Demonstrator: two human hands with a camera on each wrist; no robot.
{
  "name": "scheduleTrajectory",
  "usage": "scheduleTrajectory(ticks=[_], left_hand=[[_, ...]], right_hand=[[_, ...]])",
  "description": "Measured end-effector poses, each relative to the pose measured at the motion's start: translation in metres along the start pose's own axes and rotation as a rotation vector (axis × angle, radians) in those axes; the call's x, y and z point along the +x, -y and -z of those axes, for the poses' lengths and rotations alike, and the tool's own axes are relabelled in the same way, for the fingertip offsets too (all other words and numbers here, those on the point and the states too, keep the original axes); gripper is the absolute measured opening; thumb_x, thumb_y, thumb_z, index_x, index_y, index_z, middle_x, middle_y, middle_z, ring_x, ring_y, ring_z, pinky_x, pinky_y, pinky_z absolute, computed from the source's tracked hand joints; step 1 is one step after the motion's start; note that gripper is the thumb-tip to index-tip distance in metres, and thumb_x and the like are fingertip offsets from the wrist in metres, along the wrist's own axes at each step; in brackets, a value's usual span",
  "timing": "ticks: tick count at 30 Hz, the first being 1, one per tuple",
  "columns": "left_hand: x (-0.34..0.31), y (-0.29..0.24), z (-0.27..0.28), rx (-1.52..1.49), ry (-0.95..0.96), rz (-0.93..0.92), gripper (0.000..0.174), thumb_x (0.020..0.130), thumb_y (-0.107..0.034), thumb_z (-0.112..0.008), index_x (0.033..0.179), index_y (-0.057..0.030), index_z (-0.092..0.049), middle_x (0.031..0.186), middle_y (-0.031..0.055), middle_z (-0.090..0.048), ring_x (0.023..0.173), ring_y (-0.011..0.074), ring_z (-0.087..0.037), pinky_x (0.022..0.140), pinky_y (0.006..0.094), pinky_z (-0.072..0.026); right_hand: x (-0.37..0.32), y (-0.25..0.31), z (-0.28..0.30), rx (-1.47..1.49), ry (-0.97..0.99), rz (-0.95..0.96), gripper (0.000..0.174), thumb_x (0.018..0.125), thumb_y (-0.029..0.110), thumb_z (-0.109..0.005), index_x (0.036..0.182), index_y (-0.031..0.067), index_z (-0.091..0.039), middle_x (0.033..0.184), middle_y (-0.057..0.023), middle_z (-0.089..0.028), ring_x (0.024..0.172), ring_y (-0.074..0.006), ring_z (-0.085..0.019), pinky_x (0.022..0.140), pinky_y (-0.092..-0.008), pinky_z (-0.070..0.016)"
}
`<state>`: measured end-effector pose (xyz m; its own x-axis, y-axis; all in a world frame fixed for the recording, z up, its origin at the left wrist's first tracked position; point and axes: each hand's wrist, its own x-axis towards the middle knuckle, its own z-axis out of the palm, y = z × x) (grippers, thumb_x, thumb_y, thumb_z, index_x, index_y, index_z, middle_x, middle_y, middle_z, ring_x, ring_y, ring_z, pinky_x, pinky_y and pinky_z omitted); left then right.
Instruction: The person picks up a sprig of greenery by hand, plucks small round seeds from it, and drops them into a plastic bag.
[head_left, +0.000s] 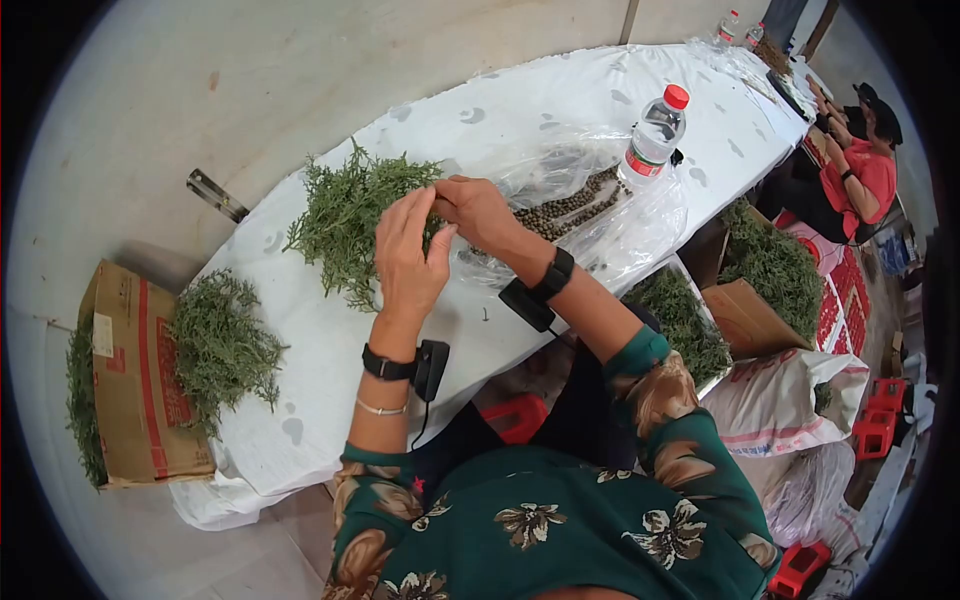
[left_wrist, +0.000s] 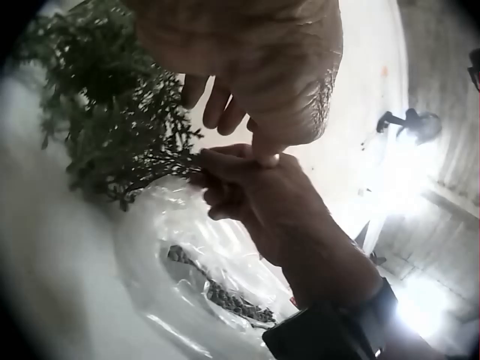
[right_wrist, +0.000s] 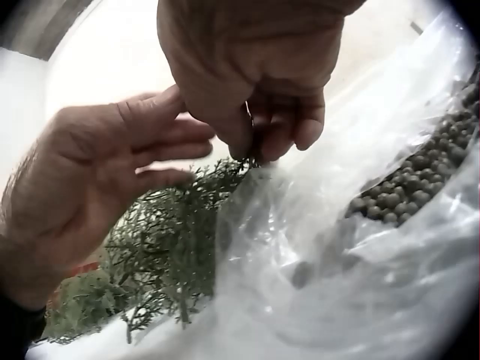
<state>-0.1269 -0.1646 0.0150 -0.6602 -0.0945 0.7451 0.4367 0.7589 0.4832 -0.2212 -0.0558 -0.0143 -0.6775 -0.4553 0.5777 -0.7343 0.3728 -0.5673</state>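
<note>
Bottle point(head_left: 656, 135) by plastic bag point(head_left: 632, 238) | hands point(head_left: 408, 262) before greenery point(head_left: 345, 215) (partly hiding it)

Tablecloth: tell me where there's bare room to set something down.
The white tablecloth is bare between the smaller sprig pile and the larger pile, and between the water bottle and the wall. Crowded: around left hand and right hand, beside larger pile and plastic bag.

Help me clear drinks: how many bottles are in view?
3: one bottle near the beads, another and a third far along the table. More may be hidden.
</note>
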Motion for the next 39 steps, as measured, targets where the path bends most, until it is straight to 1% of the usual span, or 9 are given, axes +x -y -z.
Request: scheduleTrajectory(ticks=[4, 13, 17, 18, 21, 26, 29, 36, 39], left_hand=[[-0.014, 0.038, -0.009, 0.129, 0.125, -0.017, 0.028, 0.079, -0.015, -0.063, 0.105, -0.0038, -0.061, 0.101, 0.0112, -0.062, 0.095, 0.0287, -0.054, 0.090, 0.0381, -0.0371], [-0.024, 0.058, -0.009, 0.262, 0.325, 0.109, 0.021, 0.079, -0.014, -0.063, 0.098, -0.0060, -0.065, 0.098, 0.0106, -0.063, 0.093, 0.0270, -0.055, 0.093, 0.0366, -0.0322], [-0.024, 0.055, -0.011, 0.359, 0.371, 0.107, 0.016, 0.081, -0.012, -0.061, 0.095, -0.0049, -0.065, 0.092, 0.0103, -0.064, 0.088, 0.0232, -0.058, 0.086, 0.0358, -0.0390], [-0.023, 0.052, -0.013, 0.358, 0.368, 0.104, 0.016, 0.081, -0.012, -0.061, 0.095, -0.0049, -0.065, 0.092, 0.0103, -0.064, 0.088, 0.0232, -0.058, 0.086, 0.0358, -0.0390], [-0.019, 0.042, -0.016, -0.125, -0.122, 0.295, 0.018, 0.086, -0.012, -0.057, 0.099, -0.0031, -0.064, 0.091, 0.0095, -0.065, 0.084, 0.0180, -0.061, 0.074, 0.0326, -0.0462], [-0.015, 0.027, -0.014, -0.648, -0.192, 0.493, 0.024, 0.089, -0.013, -0.054, 0.109, -0.0006, -0.059, 0.093, 0.0099, -0.065, 0.082, 0.0147, -0.061, 0.065, 0.0290, -0.0488], [-0.015, 0.022, -0.012, -1.054, -0.064, 0.758, 0.032, 0.087, -0.014, -0.059, 0.115, 0.0014, -0.054, 0.099, 0.0128, -0.064, 0.079, 0.0146, -0.062, 0.062, 0.0239, -0.0491], [-0.019, 0.026, 0.001, -1.070, 0.093, 0.747, 0.032, 0.087, -0.011, -0.057, 0.116, 0.0013, -0.053, 0.084, 0.0090, -0.065, 0.069, 0.0115, -0.059, 0.056, 0.0218, -0.0445], [-0.021, 0.018, 0.006, -1.081, 0.211, 0.753, 0.030, 0.086, -0.011, -0.058, 0.113, 0.0013, -0.055, 0.078, 0.0074, -0.064, 0.066, 0.0107, -0.059, 0.054, 0.0211, -0.0430]], right_hand=[[-0.008, -0.012, 0.017, 0.042, -0.123, -0.035, 0.012, 0.082, 0.009, -0.062, 0.092, 0.0028, -0.062, 0.073, -0.0106, -0.059, 0.062, -0.0112, -0.057, 0.055, -0.0267, -0.0454], [-0.027, -0.002, 0.051, 0.165, -0.298, -0.250, 0.009, 0.085, 0.008, -0.059, 0.090, 0.0020, -0.063, 0.074, -0.0056, -0.064, 0.063, -0.0088, -0.058, 0.057, -0.0236, -0.0471], [-0.022, -0.010, 0.067, 0.750, -0.589, -0.349, 0.012, 0.086, 0.009, -0.059, 0.093, 0.0003, -0.063, 0.077, -0.0046, -0.064, 0.065, -0.0091, -0.058, 0.061, -0.0228, -0.0483], [-0.026, -0.011, 0.063, 0.843, -0.531, -0.404, 0.013, 0.086, 0.009, -0.059, 0.094, -0.0001, -0.063, 0.078, -0.0050, -0.064, 0.066, -0.0096, -0.058, 0.062, -0.0226, -0.0484], [-0.033, -0.006, 0.050, 1.037, -0.417, -0.510, 0.014, 0.087, 0.009, -0.059, 0.096, -0.0010, -0.062, 0.080, -0.0060, -0.064, 0.067, -0.0105, -0.059, 0.063, -0.0224, -0.0485], [-0.043, 0.008, 0.034, 1.093, -0.297, -0.535, 0.013, 0.087, 0.009, -0.059, 0.095, -0.0006, -0.062, 0.081, -0.0049, -0.064, 0.067, -0.0096, -0.059, 0.064, -0.0223, -0.0484], [-0.051, 0.015, 0.025, 1.034, -0.169, -0.479, 0.013, 0.087, 0.009, -0.059, 0.095, -0.0008, -0.062, 0.082, -0.0046, -0.064, 0.067, -0.0090, -0.058, 0.064, -0.0223, -0.0481], [-0.057, 0.013, 0.040, 0.848, 0.076, -0.335, 0.017, 0.085, 0.011, -0.062, 0.099, 0.0011, -0.062, 0.080, -0.0012, -0.061, 0.070, -0.0066, -0.056, 0.062, -0.0211, -0.0449], [-0.056, 0.023, 0.062, 0.814, 0.027, -0.373, 0.021, 0.084, 0.013, -0.063, 0.101, 0.0019, -0.062, 0.085, -0.0010, -0.061, 0.074, -0.0069, -0.055, 0.063, -0.0212, -0.0445]])
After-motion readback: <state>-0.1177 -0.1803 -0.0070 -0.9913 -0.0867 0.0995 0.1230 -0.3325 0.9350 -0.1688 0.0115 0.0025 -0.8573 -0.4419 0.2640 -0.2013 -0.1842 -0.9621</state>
